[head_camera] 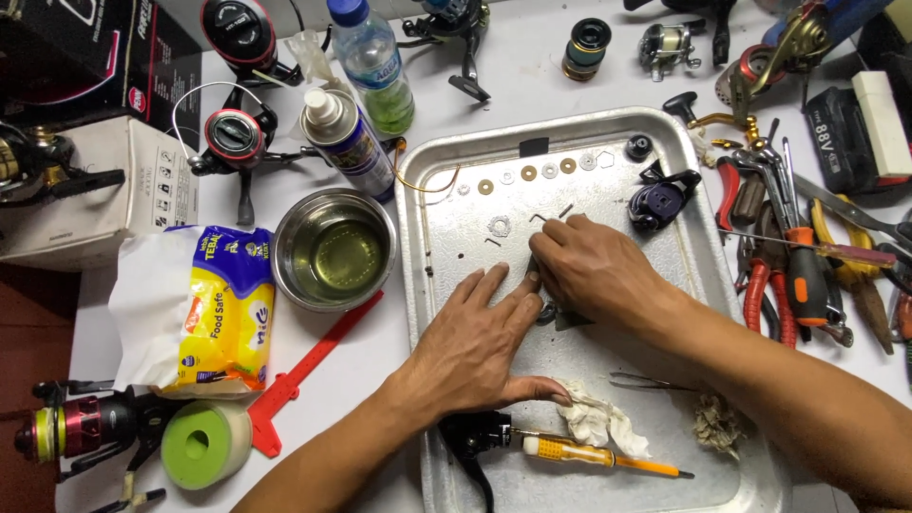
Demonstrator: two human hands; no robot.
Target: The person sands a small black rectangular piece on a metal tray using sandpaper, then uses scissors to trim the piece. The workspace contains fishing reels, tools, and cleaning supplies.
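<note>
Both hands press down on the tray [456, 190] — left hand [475, 342] flat, fingers spread, right hand [589, 271] curled, its fingertips pinching a small dark part [544, 312] mid-tray — with about seven washers [528, 173] in a far row, one screwdriver [598, 458] near.

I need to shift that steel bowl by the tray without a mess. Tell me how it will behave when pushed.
The steel bowl holds yellowish liquid, so it probably feels heavier than it looks and may slosh if shoved fast. Its smooth round wall looks slippery, likely sliding rather than tipping. It sits close to the metal tray and red plastic tool, so it may bump them.
</note>
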